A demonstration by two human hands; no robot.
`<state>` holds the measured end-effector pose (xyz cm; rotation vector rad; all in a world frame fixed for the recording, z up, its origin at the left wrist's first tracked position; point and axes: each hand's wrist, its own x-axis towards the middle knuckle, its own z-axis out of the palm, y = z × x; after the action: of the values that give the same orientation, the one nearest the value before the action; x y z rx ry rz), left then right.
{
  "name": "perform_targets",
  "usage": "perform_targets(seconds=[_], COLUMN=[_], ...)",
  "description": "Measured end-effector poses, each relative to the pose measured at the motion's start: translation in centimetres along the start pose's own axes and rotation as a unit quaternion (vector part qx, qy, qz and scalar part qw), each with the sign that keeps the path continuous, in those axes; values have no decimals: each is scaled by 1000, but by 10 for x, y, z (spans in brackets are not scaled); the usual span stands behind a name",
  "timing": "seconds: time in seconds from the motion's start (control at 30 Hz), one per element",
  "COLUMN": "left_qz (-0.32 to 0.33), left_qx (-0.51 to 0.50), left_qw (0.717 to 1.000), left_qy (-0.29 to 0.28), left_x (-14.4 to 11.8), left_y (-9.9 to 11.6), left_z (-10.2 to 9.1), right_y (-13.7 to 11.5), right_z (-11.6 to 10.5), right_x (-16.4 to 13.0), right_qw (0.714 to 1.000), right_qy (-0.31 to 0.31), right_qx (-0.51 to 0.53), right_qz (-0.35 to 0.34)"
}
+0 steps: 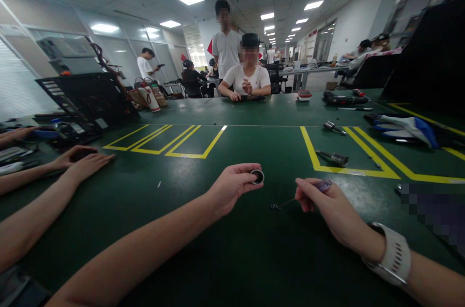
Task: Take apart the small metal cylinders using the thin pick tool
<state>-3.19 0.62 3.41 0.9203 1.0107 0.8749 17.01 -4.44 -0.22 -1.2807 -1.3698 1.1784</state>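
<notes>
In my left hand [232, 183], thumb and fingers pinch a short round metal cylinder [258, 177], its dark hollow end turned toward me. My right hand [323, 200] is closed around a small screwdriver [322, 185] with a purplish, see-through handle. The thin shaft slants down to the left, its tip at a few small dark ring-like parts [275, 207]; whether they touch the tip or rest on the table I cannot tell. Both hands are above the green table [232, 258], a short gap apart.
Within yellow tape outlines at right lie a metal cylinder with a stem [334, 158] and a similar part [333, 127]. Farther off are a power drill [343, 99], blue-white gloves [407, 128] and a red-white box [304, 96]. A neighbour's hands [85, 164] work at left; another person [249, 77] sits opposite.
</notes>
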Motion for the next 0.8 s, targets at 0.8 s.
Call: perform_targets(seconds=[0.8], left_qz=[39], left_qx=[51], left_qw=[998], left_qy=[-13], left_x=[-6], left_y=[-10], left_z=[0], right_y=[-11], right_z=[14], right_x=[-33], right_qw=[884], right_qy=[-20], right_qx=[-210], right_qz=[-418])
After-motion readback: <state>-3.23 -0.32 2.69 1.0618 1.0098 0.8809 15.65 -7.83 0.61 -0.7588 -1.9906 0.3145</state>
